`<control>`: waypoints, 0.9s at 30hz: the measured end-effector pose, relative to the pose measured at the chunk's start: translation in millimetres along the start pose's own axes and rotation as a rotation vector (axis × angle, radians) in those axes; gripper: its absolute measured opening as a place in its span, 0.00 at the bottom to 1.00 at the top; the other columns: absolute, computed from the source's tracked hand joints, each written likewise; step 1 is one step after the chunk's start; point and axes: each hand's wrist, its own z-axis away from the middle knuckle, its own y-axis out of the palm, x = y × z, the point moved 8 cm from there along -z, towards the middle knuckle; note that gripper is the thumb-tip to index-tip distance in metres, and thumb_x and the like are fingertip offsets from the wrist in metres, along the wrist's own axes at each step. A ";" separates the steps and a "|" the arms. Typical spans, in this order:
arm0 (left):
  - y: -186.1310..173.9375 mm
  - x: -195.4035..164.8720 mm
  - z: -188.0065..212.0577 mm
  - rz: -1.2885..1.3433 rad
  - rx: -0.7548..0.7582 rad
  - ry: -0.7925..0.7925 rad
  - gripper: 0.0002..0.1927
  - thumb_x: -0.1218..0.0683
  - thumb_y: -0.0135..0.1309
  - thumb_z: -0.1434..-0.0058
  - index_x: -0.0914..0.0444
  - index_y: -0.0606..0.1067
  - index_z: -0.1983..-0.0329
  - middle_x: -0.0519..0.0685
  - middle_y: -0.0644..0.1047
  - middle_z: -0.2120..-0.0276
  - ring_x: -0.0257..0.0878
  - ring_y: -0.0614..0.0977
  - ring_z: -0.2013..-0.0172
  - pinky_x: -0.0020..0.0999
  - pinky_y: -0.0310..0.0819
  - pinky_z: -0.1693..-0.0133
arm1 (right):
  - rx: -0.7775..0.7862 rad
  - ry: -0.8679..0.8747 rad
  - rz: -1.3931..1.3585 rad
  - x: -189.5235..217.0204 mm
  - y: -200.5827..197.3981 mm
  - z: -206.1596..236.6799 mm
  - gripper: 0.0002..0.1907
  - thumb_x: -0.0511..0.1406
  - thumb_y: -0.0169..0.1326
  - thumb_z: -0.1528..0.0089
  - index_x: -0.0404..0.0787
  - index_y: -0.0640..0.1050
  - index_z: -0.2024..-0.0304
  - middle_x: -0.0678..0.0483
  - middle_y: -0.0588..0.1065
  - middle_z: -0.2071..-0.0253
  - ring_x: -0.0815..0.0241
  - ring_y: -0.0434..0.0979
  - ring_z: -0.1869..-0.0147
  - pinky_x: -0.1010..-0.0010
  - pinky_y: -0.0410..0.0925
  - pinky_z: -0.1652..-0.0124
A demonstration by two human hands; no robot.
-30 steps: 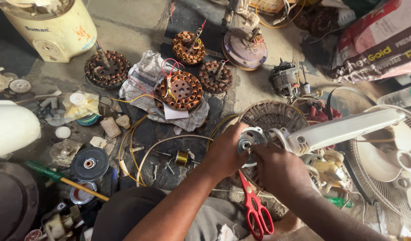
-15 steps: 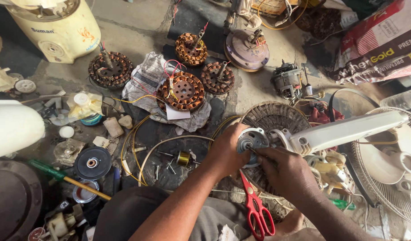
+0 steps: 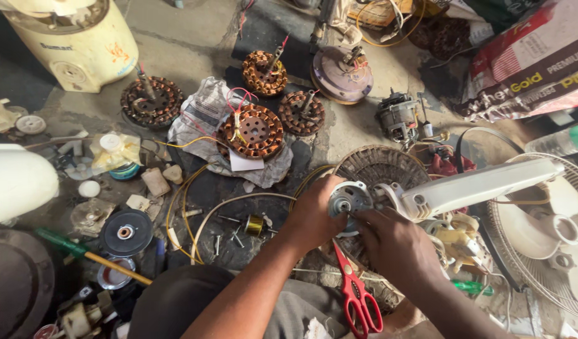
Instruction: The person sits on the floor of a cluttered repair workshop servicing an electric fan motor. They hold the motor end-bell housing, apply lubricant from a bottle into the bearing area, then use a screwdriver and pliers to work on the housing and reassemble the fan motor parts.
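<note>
Looking down at a cluttered repair floor, 2 bare hands meet at centre frame on a small grey fan motor (image 3: pixel 349 202). The left hand (image 3: pixel 314 216) wraps its fingers around the motor's left side, gripping to steady it. The right hand (image 3: pixel 389 242) has fingers curled closed against the motor's lower edge; whether they pinch a small part or tool is hidden, so I cannot tell. The motor joins a white fan stand arm (image 3: pixel 483 187) stretching to the right, probably why it is braced by hand. Red-handled scissors (image 3: pixel 358 301) lie just below the hands, within reach. A copper-wound stator (image 3: pixel 254 132) rests on crumpled paper at upper centre, with 3 more nearby. A wire fan guard (image 3: pixel 540 276) lies at the right edge.
</note>
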 end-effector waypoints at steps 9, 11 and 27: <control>0.3 -0.7 0.7 0.018 0.052 -0.092 0.28 0.60 0.63 0.50 0.63 0.71 0.44 0.57 0.78 0.50 0.52 0.80 0.46 0.43 0.74 0.46 | -0.106 -0.013 -0.098 -0.9 2.0 10.3 0.17 0.35 0.59 0.42 0.45 0.79 0.50 0.46 0.79 0.60 0.43 0.82 0.59 0.55 0.74 0.60; 1.1 0.6 0.4 0.021 0.064 -0.113 0.28 0.60 0.62 0.49 0.63 0.72 0.44 0.57 0.78 0.51 0.52 0.80 0.47 0.43 0.74 0.46 | -0.057 0.057 -0.123 -4.7 5.2 9.0 0.17 0.36 0.58 0.41 0.47 0.80 0.49 0.46 0.80 0.61 0.44 0.83 0.59 0.56 0.74 0.60; 4.4 -5.4 -2.0 -0.036 0.020 0.082 0.27 0.62 0.63 0.52 0.65 0.71 0.47 0.60 0.78 0.54 0.58 0.79 0.48 0.45 0.74 0.48 | 0.102 0.112 -0.146 -9.4 19.1 -11.0 0.11 0.35 0.55 0.38 0.48 0.82 0.53 0.46 0.82 0.62 0.45 0.84 0.59 0.58 0.75 0.58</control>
